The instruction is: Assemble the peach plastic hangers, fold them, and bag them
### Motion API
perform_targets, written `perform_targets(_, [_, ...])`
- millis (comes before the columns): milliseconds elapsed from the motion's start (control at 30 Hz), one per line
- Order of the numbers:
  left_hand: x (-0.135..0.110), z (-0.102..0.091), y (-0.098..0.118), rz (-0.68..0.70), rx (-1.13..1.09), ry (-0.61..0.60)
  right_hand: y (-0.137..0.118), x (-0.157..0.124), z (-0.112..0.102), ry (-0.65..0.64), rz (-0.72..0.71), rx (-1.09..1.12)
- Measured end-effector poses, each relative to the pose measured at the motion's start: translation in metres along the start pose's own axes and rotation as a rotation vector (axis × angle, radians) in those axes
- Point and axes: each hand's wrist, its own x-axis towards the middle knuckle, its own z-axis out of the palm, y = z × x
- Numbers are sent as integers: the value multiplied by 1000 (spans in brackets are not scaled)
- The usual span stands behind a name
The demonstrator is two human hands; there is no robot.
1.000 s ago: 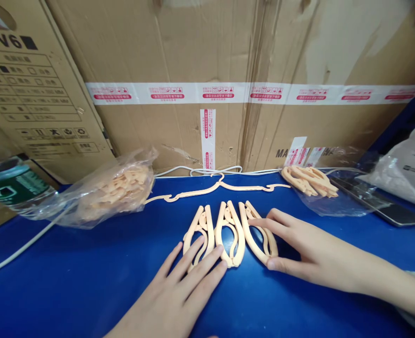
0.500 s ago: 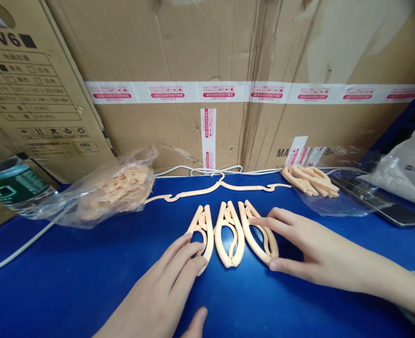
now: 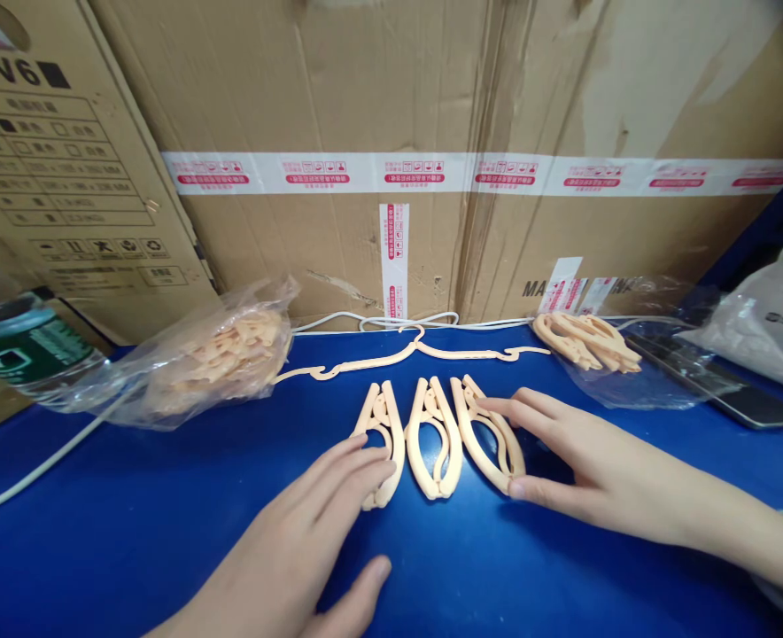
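Observation:
Three folded cream plastic hangers lie side by side on the blue table. Fingertips of my left hand (image 3: 325, 514) rest on the left folded hanger (image 3: 393, 443), covering part of its left side; the thumb is spread away. The middle folded hanger (image 3: 454, 443) is untouched. At the right folded hanger (image 3: 481, 443), my right hand (image 3: 570, 443) touches the outer edge with index finger and thumb apart, the hanger lying flat between them. Behind the row, an unfolded hanger (image 3: 391, 359) lies with its hook toward the cardboard.
A clear bag of cream plastic pieces (image 3: 232, 354) lies left, beside a water bottle (image 3: 33, 346). On the right are more folded hangers (image 3: 587, 341) on clear plastic, a dark flat device (image 3: 730, 385) and a white bag (image 3: 770, 310). Cardboard boxes (image 3: 338, 97) and a white cable (image 3: 52, 478) are also here.
My left hand has pushed the left folded hanger slightly away from me, bringing its top level with the middle one. My right hand has barely moved.

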Motion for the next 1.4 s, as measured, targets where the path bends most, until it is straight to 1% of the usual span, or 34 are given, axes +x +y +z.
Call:
perform_targets(167, [8,-11,-18,-118,-110,78,6,2,-1,61,45,23])
perform_targets(267, [12,-9,-30,-188,-144,108,8,4,-2,70,55,29])
perform_targets(333, [12,-5,-34,-219,-137,97,8,4,-2,70,85,32])
perform_targets(400, [11,0,-35,-216,-129,75,6,4,-2,51,116,49])
perform_targets(500, [10,4,-32,-169,-133,64,1,2,-2,2,126,105])
perform_targets(633, [9,5,-31,-151,-136,66,-4,2,0,-29,98,170])
perform_targets(867, [10,5,-32,-159,-113,54,-3,0,4,-36,49,258])
perform_targets(1167, [8,5,-33,-201,-110,22,-4,1,3,-46,50,222])
perform_targets(1400, [8,4,-33,-209,-83,48,-2,2,0,-28,88,140])
